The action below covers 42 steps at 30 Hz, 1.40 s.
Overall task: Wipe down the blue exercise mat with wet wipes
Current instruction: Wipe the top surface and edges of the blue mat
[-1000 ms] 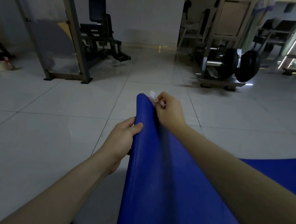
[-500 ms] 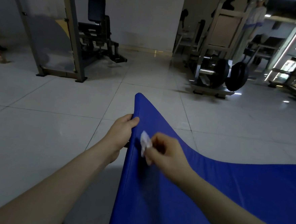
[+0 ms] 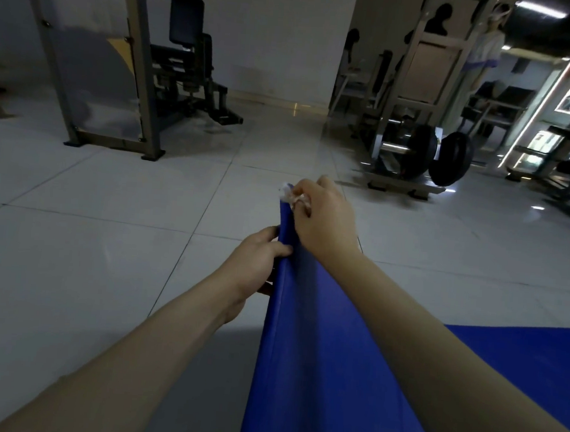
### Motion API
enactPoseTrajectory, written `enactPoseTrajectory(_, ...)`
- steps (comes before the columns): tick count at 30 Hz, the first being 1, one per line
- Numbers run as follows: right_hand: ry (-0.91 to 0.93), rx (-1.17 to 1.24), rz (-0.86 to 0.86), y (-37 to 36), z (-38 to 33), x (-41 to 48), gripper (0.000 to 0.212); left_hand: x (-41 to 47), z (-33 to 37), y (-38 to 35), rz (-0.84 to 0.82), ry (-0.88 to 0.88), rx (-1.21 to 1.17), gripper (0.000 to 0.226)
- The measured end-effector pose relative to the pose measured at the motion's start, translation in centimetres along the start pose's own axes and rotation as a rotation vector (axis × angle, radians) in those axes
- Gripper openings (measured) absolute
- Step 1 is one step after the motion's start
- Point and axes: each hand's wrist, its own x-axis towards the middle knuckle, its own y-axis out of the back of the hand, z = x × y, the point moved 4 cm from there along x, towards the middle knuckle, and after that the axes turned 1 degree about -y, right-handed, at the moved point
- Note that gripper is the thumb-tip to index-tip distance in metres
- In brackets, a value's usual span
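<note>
Blue mat [image 3: 316,370] is lifted off the tiled floor [image 3: 106,237], its left edge raised toward the camera. Left hand [image 3: 257,261] grips that edge, thumb over the top and fingers curled beneath. Right hand [image 3: 324,218] pinches a white wipe [image 3: 287,193] against the mat's far upper corner, just beyond the left hand.

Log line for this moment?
left hand: grips raised blue exercise mat edge | right hand: pinches white wet wipe at mat's top corner

Left hand [image 3: 257,257] left of mat [image 3: 318,353] — wipe [image 3: 287,194] at its top.
</note>
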Motion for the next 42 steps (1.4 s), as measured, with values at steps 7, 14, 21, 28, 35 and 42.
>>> enactPoseTrajectory(7,-0.146,0.283,-0.107,0.0,-0.4,0.5,0.013,0.1,-0.2,0.0,0.014,0.015,-0.014,0.032)
enactPoseTrajectory(14,-0.286,0.344,-0.114,-0.5,0.4,0.8,0.011,0.1,-0.2,0.2,0.021,0.014,0.027,0.034)
enactPoseTrajectory(21,-0.117,0.219,-0.247,-0.8,-1.1,-2.9,0.009,0.0,-0.7,0.6,0.041,0.034,0.049,0.029)
enactPoseTrajectory(28,-0.082,0.187,-0.122,-0.8,-0.4,0.3,0.008,-0.1,-0.5,0.5,0.012,-0.005,0.041,0.033)
enactPoseTrajectory(35,-0.141,0.208,-0.134,-2.3,0.6,4.0,0.009,-0.1,-0.4,0.3,0.011,-0.009,0.003,0.033)
enactPoseTrajectory(42,-0.056,0.362,-0.241,-0.5,-0.7,-4.0,0.017,0.0,-0.9,1.0,0.058,-0.009,0.044,0.028)
